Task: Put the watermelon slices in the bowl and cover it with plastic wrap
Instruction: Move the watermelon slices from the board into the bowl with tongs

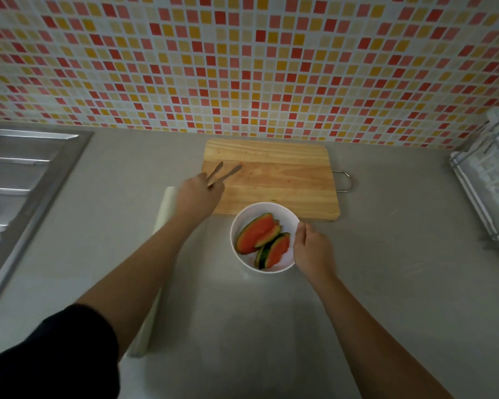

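Slices (264, 240) in the bowl (244, 220), three by my count, rinds showing. Bowl on the counter (386, 283), touching the board's (285, 180) front edge. Right hand (311, 249) closed on the bowl's right rim, thumb on the rim top. Left hand (198, 194) over the board's left edge, closed around tongs (224, 174), tips slightly apart and pointing at the wall. Wrap roll (163, 214) lies on the counter left of the board, partly under the left forearm. Sink (26, 174) at the counter's left edge, rack (490, 180) at its right.
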The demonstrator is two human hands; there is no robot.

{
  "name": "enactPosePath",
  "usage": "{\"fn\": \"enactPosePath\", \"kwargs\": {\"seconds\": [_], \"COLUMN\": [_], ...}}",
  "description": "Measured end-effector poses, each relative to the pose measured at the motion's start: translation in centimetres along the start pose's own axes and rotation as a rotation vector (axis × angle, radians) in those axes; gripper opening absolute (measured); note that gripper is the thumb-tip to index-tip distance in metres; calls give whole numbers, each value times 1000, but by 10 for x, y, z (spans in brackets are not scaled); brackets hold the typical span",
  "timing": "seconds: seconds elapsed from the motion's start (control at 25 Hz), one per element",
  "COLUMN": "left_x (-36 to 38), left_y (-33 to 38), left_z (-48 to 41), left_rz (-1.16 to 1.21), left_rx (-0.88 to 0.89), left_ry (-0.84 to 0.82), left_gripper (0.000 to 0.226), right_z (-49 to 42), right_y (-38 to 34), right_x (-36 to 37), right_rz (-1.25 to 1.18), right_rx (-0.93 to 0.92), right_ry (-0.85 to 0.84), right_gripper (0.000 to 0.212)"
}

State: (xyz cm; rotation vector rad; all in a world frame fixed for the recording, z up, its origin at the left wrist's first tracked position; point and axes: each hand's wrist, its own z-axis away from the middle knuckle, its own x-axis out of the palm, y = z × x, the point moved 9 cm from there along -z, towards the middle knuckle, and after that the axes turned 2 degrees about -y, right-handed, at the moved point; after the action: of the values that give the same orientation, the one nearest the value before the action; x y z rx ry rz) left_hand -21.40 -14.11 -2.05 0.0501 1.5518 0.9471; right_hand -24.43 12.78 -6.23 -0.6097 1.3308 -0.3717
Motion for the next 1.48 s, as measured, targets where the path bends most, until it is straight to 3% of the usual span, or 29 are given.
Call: {"fn": "enactPosePath", "kwargs": {"seconds": [0.24,0.84,0.92,1.04,1.28,1.48], "left_x": [34,47,35,12,45,43], "left_y": [-3,-7,-3,3,-8,-16], "left_z": [-29,-46,-38,-12,76,107], "left_rz": [-137,-168,-93,125,211,223], "left_rx": [-29,-59,-70,-4,-61,-65], "left_ry": [127,64,96,185,-114,-61], "left_gripper": [36,49,52,30,34,29], "right_z": [0,-2,-2,-2,0,29], "right_y": [0,1,2,2,4,5], "right_x": [0,0,0,1,1,-1], "right_rz": [-25,-38,-45,-44,-25,8], "right_rx": [-2,-19,-12,-6,-9,-54], "right_ry": [0,13,16,3,-5,67], "right_gripper": [40,38,38,38,36,34]}}
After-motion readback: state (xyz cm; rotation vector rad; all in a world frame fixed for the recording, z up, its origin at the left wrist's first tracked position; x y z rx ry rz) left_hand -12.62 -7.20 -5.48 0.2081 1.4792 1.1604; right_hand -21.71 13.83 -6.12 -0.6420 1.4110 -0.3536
